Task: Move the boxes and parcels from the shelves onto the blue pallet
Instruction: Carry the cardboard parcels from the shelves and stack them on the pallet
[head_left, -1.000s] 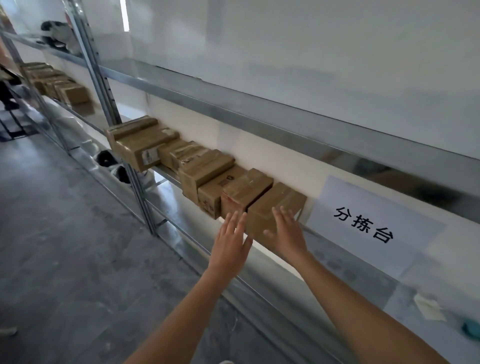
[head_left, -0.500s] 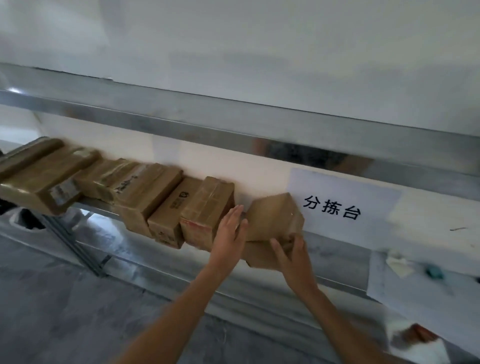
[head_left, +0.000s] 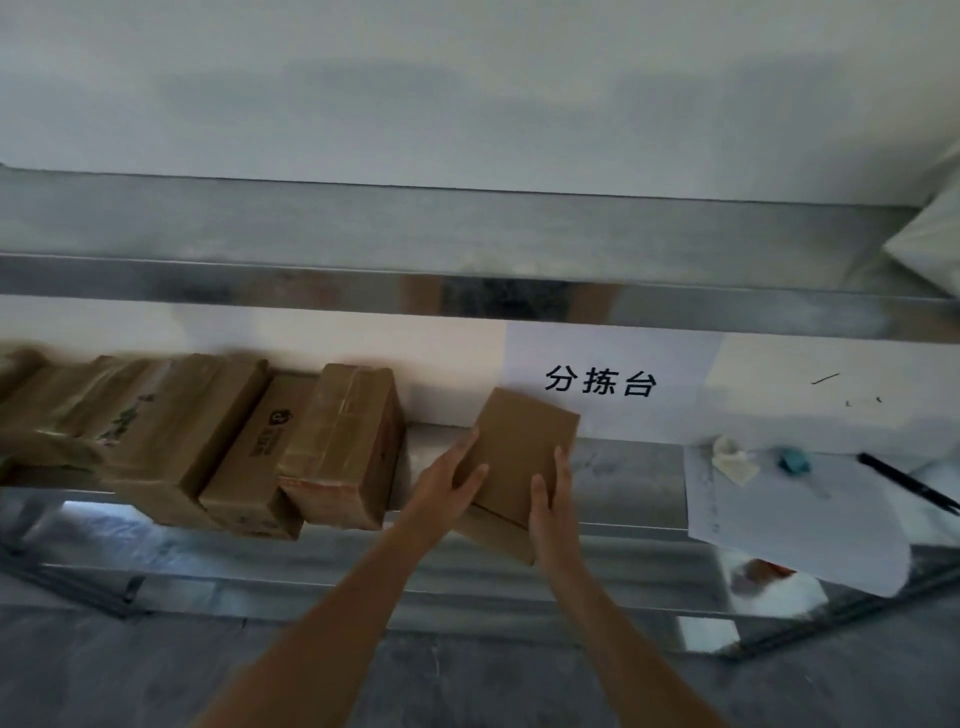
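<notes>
Box (head_left: 519, 457) pulled clear of row; both hands' grip clamped; sign (head_left: 602, 382) reads 分拣台.

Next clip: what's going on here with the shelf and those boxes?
A person is taking a plain cardboard box off a metal shelf, with the left hand on its left side and the right hand gripping its right edge. The box is tilted, apart from the row of taped boxes on the left. A paper sign hangs on the wall behind. The blue pallet is not in view.
</notes>
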